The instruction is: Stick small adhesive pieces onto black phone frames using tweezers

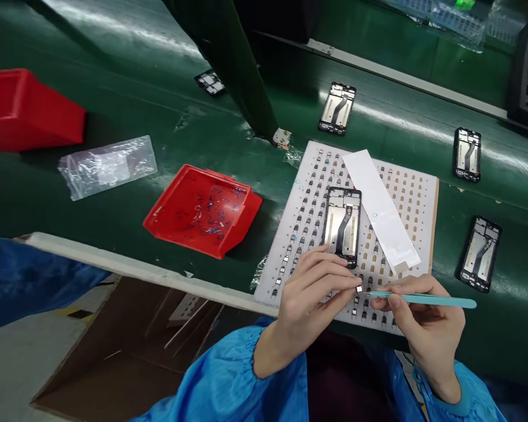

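At the near edge of the white parts tray point(422, 193), the person's left hand point(310, 296) and right hand point(425, 322) met over a small metal part point(359, 288). Left fingers point(334, 274) were drawn nearly shut, thumb and forefinger pinched on the part just above the tray's near rows. Right fingers point(396, 302) were closed round teal tweezers point(426, 300), held low and almost level, with the tip brought to the same part. Whether the tweezer tips also gripped it could not be told. The level hold appeared to suit fine work on so small a piece.

On the middle of the parts tray lay a phone frame point(343, 225), open side up, just beyond the left fingertips, apparently set there to be within reach of both hands. A white strip point(381, 211) lay slantwise across the tray, just right of that frame. Left of the parts tray sat a shallow red tray point(202, 211) holding scraps, and further left a clear plastic bag point(108, 164) and a red bin point(22, 108). Further phone frames point(481, 253) lay on the green worktop point(158, 117) beyond and right of the parts tray, well apart.
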{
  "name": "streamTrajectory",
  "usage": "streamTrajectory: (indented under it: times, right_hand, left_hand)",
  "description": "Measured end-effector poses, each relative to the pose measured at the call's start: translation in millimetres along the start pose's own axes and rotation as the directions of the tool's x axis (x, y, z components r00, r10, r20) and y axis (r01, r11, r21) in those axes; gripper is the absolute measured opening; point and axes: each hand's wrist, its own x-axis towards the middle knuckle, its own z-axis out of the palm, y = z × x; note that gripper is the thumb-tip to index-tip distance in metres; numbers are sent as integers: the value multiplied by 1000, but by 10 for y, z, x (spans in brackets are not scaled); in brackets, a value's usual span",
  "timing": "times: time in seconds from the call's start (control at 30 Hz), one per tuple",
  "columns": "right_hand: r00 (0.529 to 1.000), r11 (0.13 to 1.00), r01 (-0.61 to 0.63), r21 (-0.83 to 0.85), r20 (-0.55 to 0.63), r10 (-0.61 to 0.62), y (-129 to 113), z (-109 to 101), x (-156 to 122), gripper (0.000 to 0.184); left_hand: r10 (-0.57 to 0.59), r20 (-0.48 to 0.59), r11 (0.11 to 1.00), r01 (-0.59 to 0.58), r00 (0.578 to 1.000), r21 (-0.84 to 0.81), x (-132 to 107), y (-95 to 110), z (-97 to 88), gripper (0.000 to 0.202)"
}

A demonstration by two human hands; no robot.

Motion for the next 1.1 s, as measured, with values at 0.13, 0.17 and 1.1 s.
streamTrajectory:
  times: [0.13,0.17,1.1]
  right_hand:
    - [973,970,229,-80,3,-229,3,211,93,20]
    - [955,950,296,-102,7,-297,0,255,137,22]
    - [990,997,-49,-57,-137,41,583,485,1417,19]
  left_hand:
    - [-141,-113,988,133,984,-75,74,-10,-20,17]
    - [-170,-124,982,158,978,-100,97,-7,-37,17]
    - [103,248,886,-202,963,417,756,-654,-372,26]
